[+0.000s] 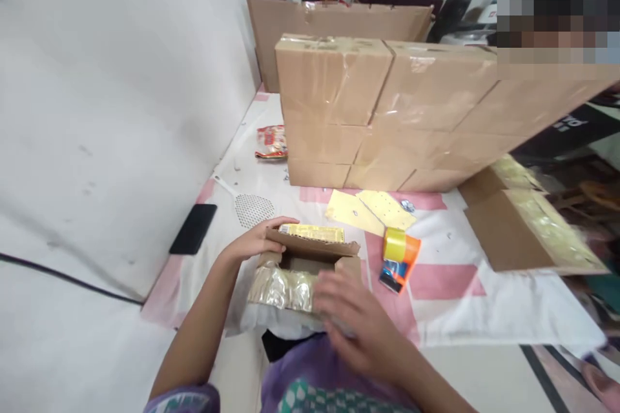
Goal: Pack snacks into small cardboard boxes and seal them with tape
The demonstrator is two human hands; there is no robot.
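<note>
A small open cardboard box [310, 251] sits in front of me on a pink and white cloth [445, 297]. My left hand [256, 242] grips the box's left flap with fingers curled over its edge. A yellow packet [312, 231] lies across the far side of the box. Shiny clear-wrapped packets [281, 287] lie along the box's near side. My right hand [351, 319] is blurred, its fingers spread over those packets and the box's near right corner. Whether it holds anything is unclear.
A tape dispenser with a yellow roll [400, 258] lies right of the box. Behind are yellow sheets [371, 211], stacked sealed cartons [387, 110], a red snack bag [271, 142], a swatter [252, 206], a black phone [194, 228]. An open carton [523, 232] stands at right. People sit beyond.
</note>
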